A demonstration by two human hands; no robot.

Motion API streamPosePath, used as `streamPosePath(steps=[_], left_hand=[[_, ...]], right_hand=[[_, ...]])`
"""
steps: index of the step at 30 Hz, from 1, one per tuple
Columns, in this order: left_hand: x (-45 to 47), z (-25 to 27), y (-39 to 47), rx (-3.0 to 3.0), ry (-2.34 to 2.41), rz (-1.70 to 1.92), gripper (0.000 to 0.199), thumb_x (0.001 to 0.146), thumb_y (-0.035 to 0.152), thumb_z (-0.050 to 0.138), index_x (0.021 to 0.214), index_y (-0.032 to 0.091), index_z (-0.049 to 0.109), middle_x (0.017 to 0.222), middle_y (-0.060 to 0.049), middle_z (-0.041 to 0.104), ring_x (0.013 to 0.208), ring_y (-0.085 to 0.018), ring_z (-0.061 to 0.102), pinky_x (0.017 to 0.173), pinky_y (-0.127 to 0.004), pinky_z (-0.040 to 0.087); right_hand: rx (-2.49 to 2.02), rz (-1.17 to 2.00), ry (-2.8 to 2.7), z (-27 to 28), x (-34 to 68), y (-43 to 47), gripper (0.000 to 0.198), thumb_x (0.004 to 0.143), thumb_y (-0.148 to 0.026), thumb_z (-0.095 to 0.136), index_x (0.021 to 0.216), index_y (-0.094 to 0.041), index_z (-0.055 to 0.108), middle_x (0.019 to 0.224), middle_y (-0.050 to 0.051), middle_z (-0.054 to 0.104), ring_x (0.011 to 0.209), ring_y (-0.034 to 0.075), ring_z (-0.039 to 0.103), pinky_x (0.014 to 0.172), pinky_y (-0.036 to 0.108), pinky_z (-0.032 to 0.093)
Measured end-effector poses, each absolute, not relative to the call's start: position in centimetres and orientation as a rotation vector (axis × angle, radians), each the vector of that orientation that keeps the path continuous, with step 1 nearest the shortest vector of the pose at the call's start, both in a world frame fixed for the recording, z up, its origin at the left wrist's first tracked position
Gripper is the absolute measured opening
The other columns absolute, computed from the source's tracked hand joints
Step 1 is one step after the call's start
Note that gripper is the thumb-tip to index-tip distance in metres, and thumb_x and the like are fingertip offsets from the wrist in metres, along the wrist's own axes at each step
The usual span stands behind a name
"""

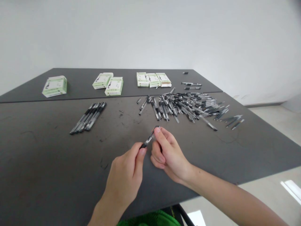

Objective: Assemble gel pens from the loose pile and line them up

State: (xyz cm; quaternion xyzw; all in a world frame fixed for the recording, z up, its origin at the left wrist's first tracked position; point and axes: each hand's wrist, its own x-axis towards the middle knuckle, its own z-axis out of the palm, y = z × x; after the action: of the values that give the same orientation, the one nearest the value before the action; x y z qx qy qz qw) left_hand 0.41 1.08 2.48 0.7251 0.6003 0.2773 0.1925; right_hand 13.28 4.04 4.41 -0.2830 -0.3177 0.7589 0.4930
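A clear pen with black parts [150, 138] is held slantwise between my two hands above the dark table. My left hand [125, 171] is closed round its lower black end, thumb along the top. Thumb and fingers of my right hand [168, 153] pinch its upper end; the fingers partly hide that tip. Left of my hands lies a neat row of several pens [88, 117], side by side. Beyond my right hand spreads a large loose heap of pens and pen parts [188, 105].
Green-and-white boxes stand along the back: one at far left [55, 86], a pair [114, 86] nearer the middle, and a group of three [154, 79]. Thin loose refills [232, 121] lie at the heap's right. A few pens [191, 84] and a small black piece [185, 72] rest at back right.
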Motion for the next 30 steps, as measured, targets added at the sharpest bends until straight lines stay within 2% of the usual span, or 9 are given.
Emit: streamPosePath(steps=[8, 15, 18, 20, 23, 24, 26, 28, 30], left_hand=[[0.5, 2.8, 0.9, 2.059, 1.650, 0.879, 0.023, 0.092, 0.031, 0.034, 0.091, 0.023, 0.055, 0.062, 0.005, 0.061, 0.052, -0.012, 0.058, 0.049, -0.022, 0.036], [0.3, 3.0, 0.8, 2.039, 1.592, 0.966, 0.022, 0.092, 0.028, 0.036, 0.097, 0.022, 0.056, 0.070, 0.003, 0.066, 0.058, -0.012, 0.061, 0.052, -0.020, 0.038], [0.2, 3.0, 0.8, 2.038, 1.590, 0.969, 0.021, 0.092, 0.029, 0.036, 0.095, 0.023, 0.056, 0.071, 0.003, 0.066, 0.058, -0.011, 0.061, 0.052, -0.020, 0.038], [0.1, 3.1, 0.7, 2.041, 1.591, 0.972, 0.022, 0.092, 0.029, 0.035, 0.091, 0.023, 0.056, 0.068, 0.004, 0.065, 0.058, -0.011, 0.062, 0.053, -0.020, 0.039], [0.1, 3.1, 0.7, 2.065, 1.593, 0.924, 0.024, 0.093, 0.030, 0.033, 0.088, 0.023, 0.055, 0.065, 0.004, 0.063, 0.059, -0.012, 0.063, 0.055, -0.021, 0.040], [0.1, 3.1, 0.7, 2.075, 1.589, 0.904, 0.024, 0.093, 0.031, 0.033, 0.088, 0.023, 0.055, 0.065, 0.004, 0.063, 0.060, -0.013, 0.063, 0.056, -0.021, 0.041], [0.2, 3.1, 0.7, 2.090, 1.574, 0.860, 0.025, 0.093, 0.031, 0.032, 0.088, 0.023, 0.054, 0.065, 0.004, 0.063, 0.061, -0.013, 0.063, 0.057, -0.022, 0.042], [0.3, 3.0, 0.7, 2.117, 1.556, 0.803, 0.025, 0.093, 0.031, 0.031, 0.089, 0.022, 0.054, 0.066, 0.003, 0.063, 0.060, -0.014, 0.063, 0.056, -0.022, 0.041], [0.4, 2.9, 0.8, 2.173, 1.533, 0.736, 0.025, 0.093, 0.030, 0.030, 0.092, 0.022, 0.054, 0.069, 0.002, 0.065, 0.060, -0.014, 0.063, 0.055, -0.023, 0.041]], right_hand=[[-0.756, 1.702, -1.073, 3.9, 12.9, 3.5, 0.018, 0.092, -0.040, 0.039, 0.088, -0.024, 0.033, 0.033, -0.017, 0.035, 0.025, 0.004, 0.022, 0.029, 0.012, 0.022], [-0.979, 1.331, -1.420, 3.3, 13.3, 3.2, 0.019, 0.089, -0.042, 0.043, 0.085, -0.024, 0.038, 0.043, -0.012, 0.034, 0.034, 0.005, 0.031, 0.034, 0.015, 0.020], [-1.041, 1.146, -1.605, 3.5, 13.7, 3.1, 0.019, 0.091, -0.041, 0.039, 0.085, -0.023, 0.041, 0.048, -0.009, 0.041, 0.040, 0.007, 0.039, 0.041, 0.019, 0.026], [-1.032, 1.070, -1.687, 3.6, 14.1, 3.1, 0.024, 0.093, -0.043, 0.032, 0.092, -0.023, 0.045, 0.052, -0.006, 0.048, 0.046, 0.009, 0.045, 0.047, 0.021, 0.031], [-1.018, 1.024, -1.641, 3.6, 14.8, 3.6, 0.043, 0.091, -0.056, 0.020, 0.103, -0.024, 0.046, 0.055, -0.004, 0.053, 0.045, 0.011, 0.042, 0.048, 0.024, 0.032], [-1.021, 1.007, -1.578, 3.7, 15.1, 3.9, 0.048, 0.089, -0.061, 0.018, 0.105, -0.025, 0.045, 0.059, -0.004, 0.056, 0.044, 0.011, 0.041, 0.049, 0.024, 0.033], [-1.011, 0.994, -1.445, 4.0, 15.5, 4.6, 0.056, 0.085, -0.067, 0.013, 0.108, -0.027, 0.045, 0.080, 0.000, 0.063, 0.051, 0.012, 0.048, 0.058, 0.028, 0.041], [-0.969, 1.038, -1.382, 4.4, 15.7, 5.3, 0.062, 0.085, -0.066, 0.007, 0.112, -0.028, 0.048, 0.107, 0.003, 0.061, 0.071, 0.015, 0.058, 0.077, 0.034, 0.043], [-0.899, 1.147, -1.404, 4.9, 15.7, 5.7, 0.068, 0.087, -0.062, 0.001, 0.116, -0.028, 0.052, 0.122, 0.003, 0.055, 0.096, 0.018, 0.058, 0.094, 0.038, 0.036]])
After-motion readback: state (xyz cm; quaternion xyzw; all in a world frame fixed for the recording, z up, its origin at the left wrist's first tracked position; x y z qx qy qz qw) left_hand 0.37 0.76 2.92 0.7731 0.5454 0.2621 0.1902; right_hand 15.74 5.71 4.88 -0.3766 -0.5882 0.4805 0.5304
